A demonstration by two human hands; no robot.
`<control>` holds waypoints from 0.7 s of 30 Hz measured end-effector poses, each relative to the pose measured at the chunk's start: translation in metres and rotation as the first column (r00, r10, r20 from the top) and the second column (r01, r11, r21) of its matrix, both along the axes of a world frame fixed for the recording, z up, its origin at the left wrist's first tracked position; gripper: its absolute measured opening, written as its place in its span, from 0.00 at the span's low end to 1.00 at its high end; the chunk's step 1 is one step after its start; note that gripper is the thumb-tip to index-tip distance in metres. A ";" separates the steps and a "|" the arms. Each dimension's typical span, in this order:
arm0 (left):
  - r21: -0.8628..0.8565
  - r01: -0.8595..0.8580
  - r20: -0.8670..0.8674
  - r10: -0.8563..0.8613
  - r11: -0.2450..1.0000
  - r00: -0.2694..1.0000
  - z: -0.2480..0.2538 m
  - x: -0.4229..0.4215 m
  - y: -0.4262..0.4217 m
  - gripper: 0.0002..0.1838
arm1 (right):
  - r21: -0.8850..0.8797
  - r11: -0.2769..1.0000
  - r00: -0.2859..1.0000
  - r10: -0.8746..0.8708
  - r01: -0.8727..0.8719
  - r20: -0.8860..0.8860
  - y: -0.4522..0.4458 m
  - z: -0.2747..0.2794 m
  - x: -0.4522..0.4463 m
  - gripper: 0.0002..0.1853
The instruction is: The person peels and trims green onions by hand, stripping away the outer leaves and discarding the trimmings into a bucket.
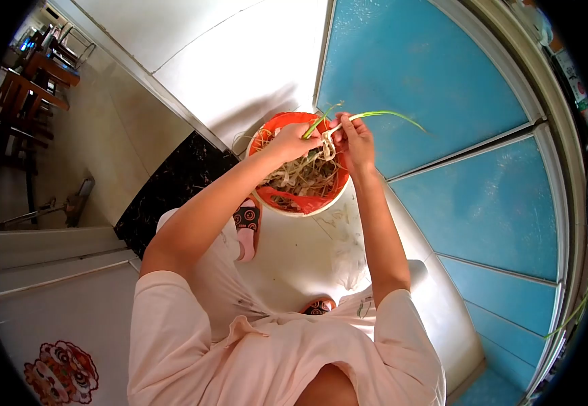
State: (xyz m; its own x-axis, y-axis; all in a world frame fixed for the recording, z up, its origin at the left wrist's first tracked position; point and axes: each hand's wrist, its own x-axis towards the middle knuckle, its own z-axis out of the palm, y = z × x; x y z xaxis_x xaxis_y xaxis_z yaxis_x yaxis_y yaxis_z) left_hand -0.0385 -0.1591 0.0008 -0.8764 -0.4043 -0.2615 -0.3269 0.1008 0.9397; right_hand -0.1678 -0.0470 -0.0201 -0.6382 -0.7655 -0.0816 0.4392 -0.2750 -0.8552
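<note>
Both my hands are over a round bin (298,214) lined with a red plastic bag (282,122). Dry, stringy plant scraps and peelings (300,179) fill much of it. My left hand (295,142) is closed, and a short green stalk sticks up from its fingers. In my right hand (357,141) I pinch a green onion (338,126), its white part between the hands and a long green leaf pointing right. Pale, limp peel (328,145) hangs between my fingers. Exactly where the left fingertips grip is hard to see.
Blue cabinet doors (483,196) stand close on the right. A white wall or door panel (240,61) rises behind the bin. Dark stone threshold (179,176) lies to the left, with wooden chairs (27,101) beyond. My slippered foot (246,220) is beside the bin.
</note>
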 end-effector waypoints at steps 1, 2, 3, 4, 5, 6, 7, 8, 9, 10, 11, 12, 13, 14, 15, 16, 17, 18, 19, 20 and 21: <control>0.056 -0.018 0.004 0.017 0.998 1.000 0.005 0.001 0.002 0.08 | -0.009 1.000 0.999 0.017 -0.017 0.043 -0.001 0.000 0.003 0.08; 0.110 -0.035 0.009 0.035 0.993 0.999 0.011 0.002 0.004 0.09 | -0.012 1.000 0.999 0.027 -0.026 0.047 -0.002 0.000 0.003 0.08; 0.163 -0.053 0.015 0.051 0.985 0.999 0.016 0.002 0.005 0.09 | -0.016 0.999 0.998 0.037 -0.036 0.051 -0.003 0.001 0.004 0.08; 0.142 -0.044 0.008 0.043 0.989 0.999 0.013 0.001 0.005 0.09 | -0.019 0.999 0.997 0.047 -0.046 0.055 -0.003 0.001 0.004 0.08; 0.120 -0.035 0.003 0.035 0.992 0.999 0.008 0.001 0.005 0.10 | -0.005 0.998 0.996 0.058 -0.058 0.063 -0.003 0.002 0.004 0.08; 0.099 -0.027 -0.003 0.027 0.995 1.000 0.006 0.002 0.006 0.10 | 0.009 0.998 0.995 0.069 -0.070 0.073 -0.003 0.006 0.004 0.08; 0.078 -0.015 -0.020 0.017 0.997 1.000 0.004 0.002 0.005 0.11 | 0.023 0.996 0.993 0.079 -0.082 0.082 -0.003 0.008 0.005 0.08; 0.058 -0.004 -0.037 0.006 0.998 0.999 0.002 0.001 0.004 0.11 | 0.014 0.996 0.990 0.088 -0.090 0.110 -0.005 0.010 0.006 0.09; 0.039 0.009 -0.053 -0.007 0.999 0.999 0.001 0.001 0.003 0.12 | 0.007 0.995 0.986 0.095 -0.097 0.140 -0.006 0.010 0.006 0.09; -0.012 0.009 -0.080 -0.010 1.000 0.997 -0.001 0.000 0.004 0.12 | -0.001 0.995 0.980 0.102 -0.104 0.168 -0.008 0.010 0.006 0.09; -0.062 0.009 -0.108 -0.015 0.998 0.994 -0.003 0.000 0.004 0.13 | 0.024 0.992 0.973 0.120 -0.127 0.196 -0.009 0.008 0.004 0.09; -0.111 0.007 -0.133 -0.022 0.994 0.991 -0.008 -0.001 0.004 0.14 | 0.048 0.987 0.965 0.136 -0.151 0.226 -0.012 0.005 0.001 0.09; -0.239 -0.001 -0.131 -0.031 0.971 0.991 -0.013 -0.001 0.002 0.14 | 0.072 0.982 0.955 0.150 -0.174 0.257 -0.014 0.001 -0.002 0.09; -0.362 -0.010 -0.129 -0.039 0.932 0.991 -0.018 -0.002 -0.001 0.14 | 0.100 0.982 0.960 0.129 -0.158 0.247 -0.018 -0.003 -0.004 0.09; -0.479 -0.020 -0.127 -0.047 0.878 0.991 -0.020 -0.002 -0.002 0.14 | 0.127 0.982 0.966 0.110 -0.143 0.236 -0.023 -0.004 -0.003 0.09; -0.472 -0.033 -0.098 -0.015 0.881 0.995 -0.022 -0.001 -0.001 0.14 | 0.153 0.980 0.970 0.092 -0.128 0.224 -0.027 -0.005 -0.002 0.09; -0.467 -0.048 -0.070 0.017 0.883 0.997 -0.024 0.000 -0.001 0.14 | 0.173 0.979 0.974 0.065 -0.104 0.218 -0.031 -0.006 0.000 0.10; -0.462 -0.062 -0.043 0.048 0.884 0.998 -0.024 0.001 -0.001 0.14 | 0.193 0.978 0.977 0.037 -0.079 0.210 -0.034 -0.009 0.001 0.10; -0.460 -0.063 -0.045 0.048 0.886 0.998 -0.024 0.002 -0.003 0.14 | 0.212 0.976 0.979 0.010 -0.054 0.202 -0.037 -0.011 0.002 0.10; -0.436 -0.061 -0.022 0.057 0.898 0.998 -0.025 0.005 -0.003 0.14 | 0.232 0.972 0.981 -0.016 -0.030 0.194 -0.040 -0.012 0.003 0.10; -0.411 -0.060 0.000 0.066 0.910 0.998 -0.021 0.010 0.000 0.15 | 0.268 0.961 0.977 -0.114 0.063 0.181 -0.042 -0.020 -0.005 0.10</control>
